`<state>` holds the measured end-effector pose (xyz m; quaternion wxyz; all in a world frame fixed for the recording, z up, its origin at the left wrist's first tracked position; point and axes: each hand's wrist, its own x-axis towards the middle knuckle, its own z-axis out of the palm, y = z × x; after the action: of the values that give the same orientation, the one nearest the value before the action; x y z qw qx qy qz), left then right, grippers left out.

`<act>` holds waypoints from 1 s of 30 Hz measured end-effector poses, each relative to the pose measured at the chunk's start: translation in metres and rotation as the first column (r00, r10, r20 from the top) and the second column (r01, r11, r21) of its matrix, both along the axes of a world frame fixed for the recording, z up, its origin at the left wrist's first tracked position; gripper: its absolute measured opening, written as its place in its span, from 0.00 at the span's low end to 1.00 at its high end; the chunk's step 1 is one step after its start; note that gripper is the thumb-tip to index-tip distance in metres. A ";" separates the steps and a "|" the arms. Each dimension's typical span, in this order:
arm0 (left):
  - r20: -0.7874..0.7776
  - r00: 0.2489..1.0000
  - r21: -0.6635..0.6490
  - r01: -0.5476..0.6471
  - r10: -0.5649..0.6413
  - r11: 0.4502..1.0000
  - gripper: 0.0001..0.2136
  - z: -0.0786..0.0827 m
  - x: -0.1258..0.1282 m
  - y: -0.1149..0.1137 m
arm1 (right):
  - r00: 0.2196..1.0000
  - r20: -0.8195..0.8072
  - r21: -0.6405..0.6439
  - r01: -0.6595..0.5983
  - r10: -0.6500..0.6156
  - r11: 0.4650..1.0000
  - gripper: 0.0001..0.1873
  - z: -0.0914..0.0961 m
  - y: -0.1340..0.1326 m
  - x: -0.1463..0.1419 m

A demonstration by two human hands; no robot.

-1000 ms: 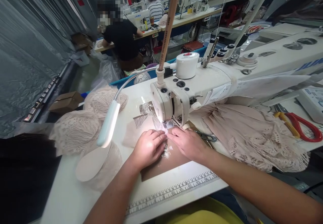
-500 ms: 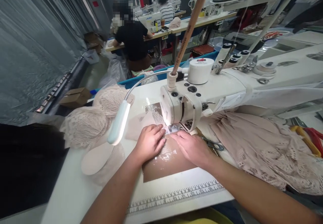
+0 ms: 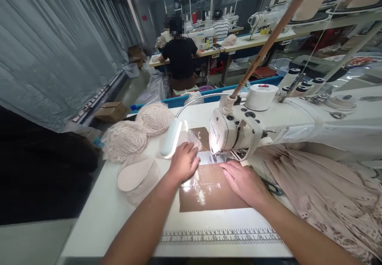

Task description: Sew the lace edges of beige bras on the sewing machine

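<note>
My left hand lies left of the needle area, its bent fingers on a sheer beige lace piece, which is partly hidden. My right hand rests on the right part of a shiny brown sheet, fingers stretched out toward the metal needle plate. No fabric shows between its fingers. The white sewing machine head stands just beyond both hands. A lit lamp on a bent metal neck shines beside my left hand.
Two lace cups and a smooth beige cup lie at left. Gathered beige lace cloth is heaped at right, near a grey metal tool. A ruler strip runs along the front. A person in black sits ahead.
The view has shifted, so the scene sits farther right. My left hand has drawn back left from the needle with the lace piece, uncovering the needle plate. My right hand stays near the needle.
</note>
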<state>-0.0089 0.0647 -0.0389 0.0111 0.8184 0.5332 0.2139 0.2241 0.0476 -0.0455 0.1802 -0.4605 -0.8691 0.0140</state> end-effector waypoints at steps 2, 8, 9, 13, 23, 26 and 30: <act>-0.009 1.000 -0.013 -0.026 0.026 1.000 0.15 0.003 -0.002 -0.002 | 1.000 0.016 0.020 0.019 -0.019 1.000 0.18 -0.002 0.001 0.003; -0.074 0.979 0.018 -0.191 0.192 0.981 0.13 0.038 -0.020 -0.024 | 0.991 0.046 -0.011 0.128 -0.127 0.992 0.19 -0.016 0.009 0.017; -0.092 0.960 0.026 -0.264 0.266 0.964 0.12 0.046 -0.028 -0.031 | 0.990 0.054 -0.024 0.132 -0.130 0.991 0.20 -0.017 0.010 0.019; -0.121 0.736 -0.034 -0.673 0.666 0.739 0.14 0.061 -0.084 -0.071 | 0.992 0.043 -0.007 0.123 -0.123 0.992 0.21 -0.021 0.008 0.021; 0.473 0.628 -0.594 -0.290 0.618 0.750 0.16 0.046 -0.117 -0.159 | 0.996 -0.074 0.008 0.043 -0.042 0.999 0.18 -0.012 0.002 0.013; 0.702 0.562 -0.655 0.266 0.438 0.708 0.24 0.060 -0.073 -0.146 | 0.983 -0.172 -0.097 0.052 -0.068 0.994 0.16 0.000 -0.002 0.012; 0.626 0.769 -0.596 0.366 0.129 0.715 0.21 0.058 -0.012 -0.101 | 0.926 -0.378 -0.164 -0.080 0.012 0.983 0.14 0.017 -0.009 0.015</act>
<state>-0.0213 -0.0359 0.0190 0.5057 0.6685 0.4803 0.2583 0.2393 0.0388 -0.0281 0.3013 -0.4429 -0.8243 0.1831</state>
